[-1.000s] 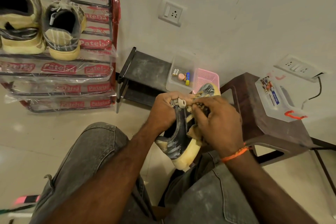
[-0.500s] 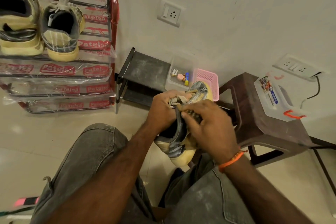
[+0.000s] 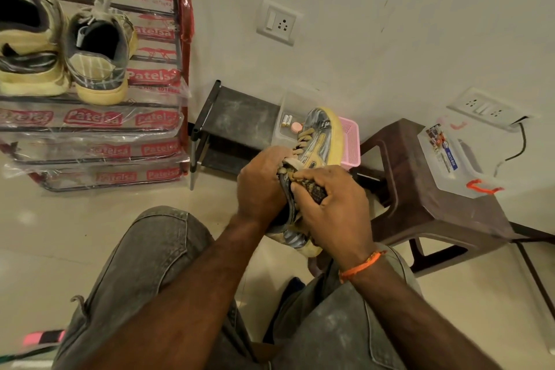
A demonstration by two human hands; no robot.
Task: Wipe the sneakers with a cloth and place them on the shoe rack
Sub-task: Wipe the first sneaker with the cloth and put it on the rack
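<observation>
Between my knees, above the pale tiled floor (image 3: 75,234), I am holding a grey and cream lace-up sneaker with a yellowed rubber sole (image 3: 322,141), tilted with its toe pointing away from me and its laces facing up. My left hand (image 3: 259,180) is curling round the collar near the tongue, which I judge is there to steady the shoe while the other hand is working. My right hand (image 3: 333,207) is bunching a dark speckled cloth (image 3: 312,189) in its curled fingers and pressing it against the side of the upper by the heel, so I am taking the wiping as under way and the placing as not yet done. Well off to my left, a red metal shoe rack wrapped in printed plastic (image 3: 183,39) is already bearing two worn sneakers (image 3: 99,51) on its top shelf, heels toward me, with room beside them. Just behind the held shoe, a clear plastic box (image 3: 285,126) and a pink plastic basket (image 3: 351,141) are sitting on a low black stand (image 3: 237,117); a brown plastic stool (image 3: 420,189) is standing near my right knee.
</observation>
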